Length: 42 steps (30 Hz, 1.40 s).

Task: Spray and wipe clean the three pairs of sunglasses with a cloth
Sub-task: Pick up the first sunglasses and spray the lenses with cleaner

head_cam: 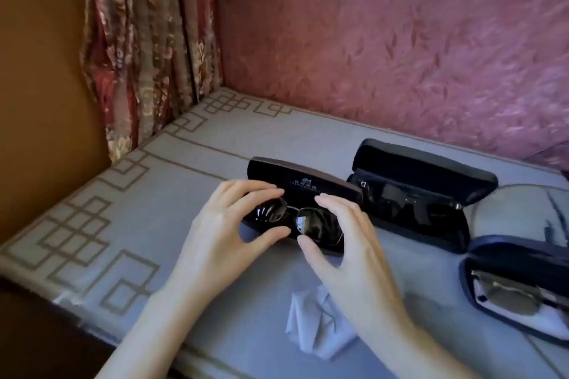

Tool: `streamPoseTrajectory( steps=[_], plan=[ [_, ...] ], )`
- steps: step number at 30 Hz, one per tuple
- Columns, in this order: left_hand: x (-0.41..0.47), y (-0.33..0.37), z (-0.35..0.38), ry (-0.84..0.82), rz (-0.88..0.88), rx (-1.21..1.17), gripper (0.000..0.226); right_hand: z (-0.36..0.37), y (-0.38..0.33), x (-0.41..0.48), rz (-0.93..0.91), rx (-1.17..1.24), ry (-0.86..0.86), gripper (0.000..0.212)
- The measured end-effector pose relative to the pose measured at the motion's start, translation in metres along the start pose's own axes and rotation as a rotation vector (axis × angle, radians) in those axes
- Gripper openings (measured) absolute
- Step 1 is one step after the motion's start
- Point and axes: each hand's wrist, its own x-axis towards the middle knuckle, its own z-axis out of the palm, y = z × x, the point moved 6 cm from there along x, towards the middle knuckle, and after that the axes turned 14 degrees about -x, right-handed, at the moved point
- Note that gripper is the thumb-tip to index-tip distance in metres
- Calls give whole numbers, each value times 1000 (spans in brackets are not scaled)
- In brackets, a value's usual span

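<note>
A pair of dark sunglasses [295, 218] lies in an open black case [303, 184] at the middle of the grey surface. My left hand [228, 224] grips its left lens between thumb and fingers. My right hand [345, 243] grips the right lens the same way. A second dark pair [403, 197] rests in another open black case [431, 166] to the right. A third pair with pale lenses [505, 289] sits in a blue case [520, 248] at the right edge. A crumpled pale cloth [314, 326] lies near me below my hands. No spray bottle is in view.
The grey patterned surface [129, 224] ends at a dark front edge at the lower left. A pink textured wall [400, 49] runs along the back, and a floral curtain [147, 40] hangs at the back left beside an orange panel [40, 86].
</note>
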Motion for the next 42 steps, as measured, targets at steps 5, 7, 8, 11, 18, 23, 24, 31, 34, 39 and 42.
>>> streamPoseTrajectory(
  steps=[5,7,8,11,18,23,24,31,34,39,42],
  plan=[
    [-1,-7,-1,-30,-82,6,53,-1,-13,-1,11,-68,11,48],
    [-2,-10,0,-33,-127,-44,51,-1,-20,-4,8,-106,-2,50],
    [-2,-12,0,-35,-145,-51,49,-2,-23,-3,13,-135,-9,51],
    [1,-18,1,-30,-176,-38,45,-3,-22,0,47,-219,-12,50],
    [12,-21,3,-86,-220,-14,51,0,-8,10,178,-282,-39,39],
    [16,-15,5,-120,-200,71,47,0,-9,16,128,-352,-50,39],
    [15,-15,4,-111,-198,75,45,-1,-9,16,127,-343,-52,39],
    [14,-1,-8,-6,-118,-114,46,-23,-12,13,71,-103,74,32],
    [13,11,-13,7,-107,-196,51,-36,-17,10,11,-21,110,33],
    [5,32,-22,-8,-185,-422,42,-58,-17,2,-24,154,84,33],
    [0,49,-23,3,-153,-549,41,-65,-16,-5,-9,275,38,37]
  ],
)
